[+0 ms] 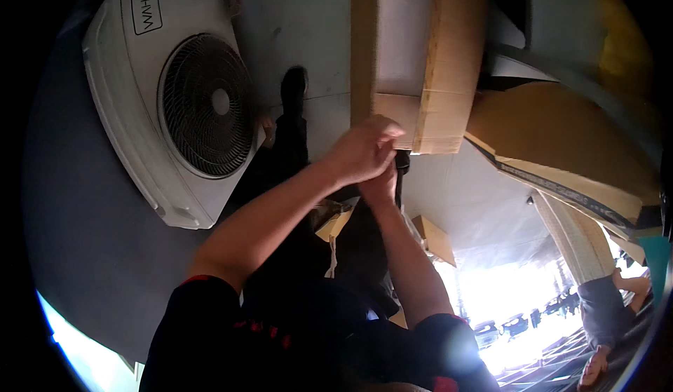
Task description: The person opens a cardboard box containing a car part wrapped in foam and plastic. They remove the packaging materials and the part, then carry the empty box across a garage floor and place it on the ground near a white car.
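My left hand (366, 148) reaches in from the lower left, its fingers curled and drawn together beside the near end of an open cardboard box (445, 83). Beneath and against it is my right hand (379, 181), also closed and partly covered by the left. Whatever lies between the fingers is hidden. A small dark object (402, 160) sits just right of the hands, and I cannot make out its kind. White material (403, 34) shows inside the box.
A white outdoor air-conditioner unit (203, 104) with a round fan grille stands left; another person's hand (267, 131) is at its edge. A dark shoe (294, 83) is beside it. Larger cardboard (561, 139) leans right. A small carton (434, 240) and another person (606, 315) appear lower right.
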Available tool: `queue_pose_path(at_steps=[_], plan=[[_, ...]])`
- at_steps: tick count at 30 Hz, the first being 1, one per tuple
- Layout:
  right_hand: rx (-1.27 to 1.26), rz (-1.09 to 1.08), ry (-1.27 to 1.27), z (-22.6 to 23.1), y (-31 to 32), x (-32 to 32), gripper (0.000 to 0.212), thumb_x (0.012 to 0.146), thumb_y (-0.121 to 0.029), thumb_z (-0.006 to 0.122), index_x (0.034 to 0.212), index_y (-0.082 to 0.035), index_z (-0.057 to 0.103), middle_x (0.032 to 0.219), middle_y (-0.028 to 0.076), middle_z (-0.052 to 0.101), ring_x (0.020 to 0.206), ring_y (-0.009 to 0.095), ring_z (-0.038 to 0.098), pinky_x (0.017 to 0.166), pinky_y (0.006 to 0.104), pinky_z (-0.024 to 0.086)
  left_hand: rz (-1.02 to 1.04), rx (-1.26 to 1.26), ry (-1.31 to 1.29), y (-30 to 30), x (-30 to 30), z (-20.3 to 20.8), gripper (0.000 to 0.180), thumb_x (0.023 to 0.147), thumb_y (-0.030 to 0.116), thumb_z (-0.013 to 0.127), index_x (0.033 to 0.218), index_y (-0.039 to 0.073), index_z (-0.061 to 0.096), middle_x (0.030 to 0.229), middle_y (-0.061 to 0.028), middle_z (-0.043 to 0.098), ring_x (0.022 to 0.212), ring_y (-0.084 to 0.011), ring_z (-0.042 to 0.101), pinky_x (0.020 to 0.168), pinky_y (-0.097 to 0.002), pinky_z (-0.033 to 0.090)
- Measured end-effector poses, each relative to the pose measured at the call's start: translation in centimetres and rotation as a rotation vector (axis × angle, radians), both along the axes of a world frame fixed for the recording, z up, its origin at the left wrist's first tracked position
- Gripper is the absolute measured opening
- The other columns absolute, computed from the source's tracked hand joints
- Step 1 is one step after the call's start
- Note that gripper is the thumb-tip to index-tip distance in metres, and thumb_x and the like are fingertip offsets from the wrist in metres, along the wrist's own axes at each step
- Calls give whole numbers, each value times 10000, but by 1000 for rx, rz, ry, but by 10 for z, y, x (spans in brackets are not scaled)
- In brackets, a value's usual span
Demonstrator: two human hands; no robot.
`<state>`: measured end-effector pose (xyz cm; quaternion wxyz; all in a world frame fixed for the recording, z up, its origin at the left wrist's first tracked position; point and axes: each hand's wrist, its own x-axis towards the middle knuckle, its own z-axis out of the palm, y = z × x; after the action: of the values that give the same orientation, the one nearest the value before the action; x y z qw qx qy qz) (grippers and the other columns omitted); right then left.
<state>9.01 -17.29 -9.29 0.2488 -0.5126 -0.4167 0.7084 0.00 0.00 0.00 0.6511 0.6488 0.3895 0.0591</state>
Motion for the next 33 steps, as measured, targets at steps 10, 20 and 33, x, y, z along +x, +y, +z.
queue_pose_path(at_steps=[10,20,33], plan=[[16,404,-469,-30,60,-106,528,941,-272,593,1422,-76,499,1490,178,403,1379,350,400,1173,519,313,69,341,984,32,-47,-120,1032,867,414,656,1578,-77,92,1604,-363,80,1499,-534,69,1183,-679,167],[130,104,-1096,-52,79,62,565,852,-282,693,1364,-83,560,1475,189,420,1374,398,378,1138,550,339,324,-255,668,80,-15,-274,1161,794,395,662,1555,-124,-44,1602,-363,150,1484,-487,228,1220,-504,241],[-304,-144,-1348,-80,103,73,1242,770,-558,797,1622,-95,20,1645,315,-86,1532,509,4,1184,618,285,307,-588,652,131,-69,-276,73,766,97,617,701,75,594,868,-88,575,895,-242,543,815,-504,497]])
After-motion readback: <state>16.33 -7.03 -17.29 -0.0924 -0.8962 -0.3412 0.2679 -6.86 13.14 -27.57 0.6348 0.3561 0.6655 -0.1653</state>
